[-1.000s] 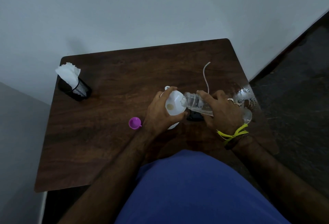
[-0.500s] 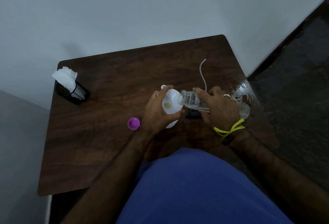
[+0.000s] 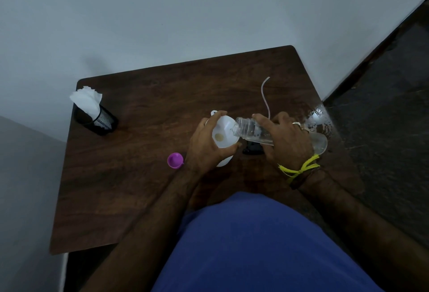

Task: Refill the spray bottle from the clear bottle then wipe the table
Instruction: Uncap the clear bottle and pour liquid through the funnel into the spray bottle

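Note:
My left hand [image 3: 205,146] grips the white spray bottle [image 3: 223,137], which stands upright on the dark wooden table [image 3: 144,171] with its round opening facing up. My right hand [image 3: 284,139] holds the clear bottle [image 3: 249,130] tipped almost flat, its open mouth at the right edge of the white bottle's opening. A little water lies along the clear bottle's lower side. The black spray head [image 3: 253,151] lies on the table under the clear bottle, and its thin white tube [image 3: 264,96] curves away behind my right hand.
A purple cap [image 3: 175,160] lies on the table left of my left wrist. A black mesh holder with white tissues [image 3: 94,115] stands at the far left corner. Spilled water [image 3: 319,119] glistens at the table's right edge. Grey wall behind, dark floor to the right.
The clear bottle's mouth has come slightly closer over the white bottle's opening. Both hands keep their grips; the camera view has shifted a little.

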